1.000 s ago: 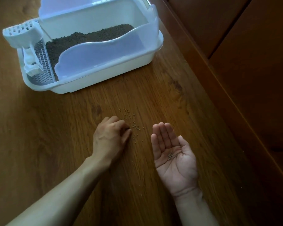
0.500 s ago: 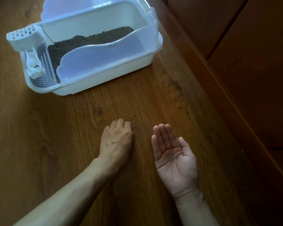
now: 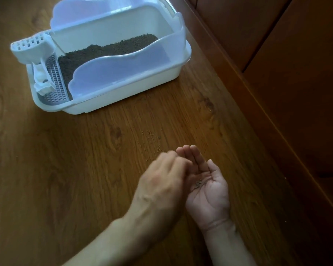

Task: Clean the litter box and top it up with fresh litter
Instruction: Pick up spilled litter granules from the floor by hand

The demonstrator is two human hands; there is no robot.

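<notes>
Right hand (image 3: pixel 208 191) palm-up, released, cradling litter grains (image 3: pixel 198 182); blurred left hand (image 3: pixel 161 181) above, grip unclear.

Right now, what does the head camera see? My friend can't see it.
A left hand reaches over a cupped right hand holding a few litter grains. More spilled grains dot the wooden floor before a white litter box.

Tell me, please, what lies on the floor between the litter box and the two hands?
In the head view, scattered litter grains lie on the wooden floor between the litter box and the hands; the rest of that stretch is bare wood.
</notes>
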